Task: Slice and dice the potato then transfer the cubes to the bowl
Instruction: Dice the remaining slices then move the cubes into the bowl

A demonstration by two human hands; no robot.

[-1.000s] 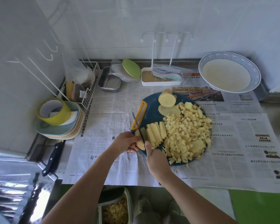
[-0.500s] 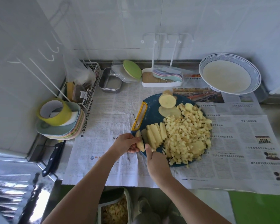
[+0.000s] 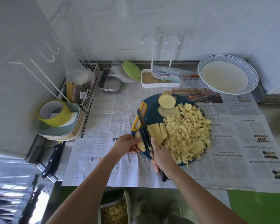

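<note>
The newspaper [image 3: 107,120] carries Chinese print. A vertical headline [image 3: 83,125] along its left edge, beside the plates [image 3: 60,135], ends "同我们共赴新春市集". Bold characters [image 3: 116,139] reading "在中" stand just left of the left hand [image 3: 126,145], which covers the rest of that line. The body columns and other headlines are too small or blurred to read.

1. The cutting board [image 3: 153,116] lies on newspaper [image 3: 111,113] spread over the table [image 3: 278,126].
2. On the board, potato cubes [image 3: 187,131] fill the right side, with potato strips [image 3: 158,132] to their left and a potato half [image 3: 166,101] behind.
3. The knife [image 3: 142,122] lies between the strips and a potato piece [image 3: 140,143] at the board's left edge.
4. The bowl [image 3: 253,73] stands behind and to the right of the board.
</note>
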